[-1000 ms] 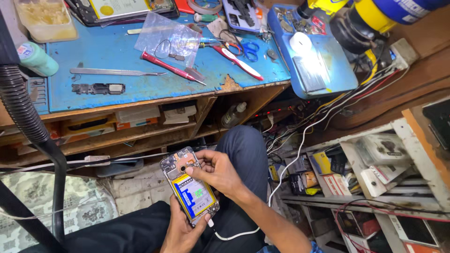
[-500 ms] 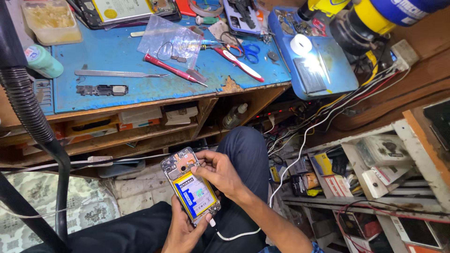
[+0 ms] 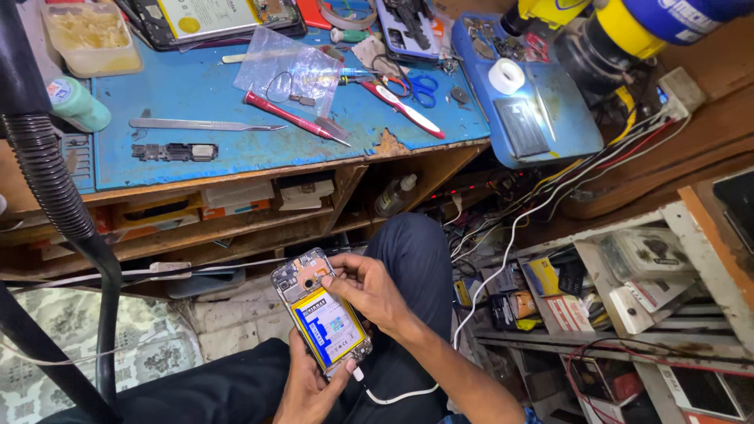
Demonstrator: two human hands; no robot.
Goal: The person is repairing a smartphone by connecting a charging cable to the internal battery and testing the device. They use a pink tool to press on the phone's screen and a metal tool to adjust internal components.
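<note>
Opened phone (image 3: 322, 318) is held over the lap, gripped from below by left hand (image 3: 306, 385); right hand (image 3: 369, 290) fingertips pinched at its top. Exposed parts could be bent or cable (image 3: 393, 392) tugged by a slip.

Left hand (image 3: 308, 386): we cup it palm-up, low over our lap, fingers curled upward.
Right hand (image 3: 369, 292): we arch it, fingertips (image 3: 328, 275) pinched and pointing left.
</note>
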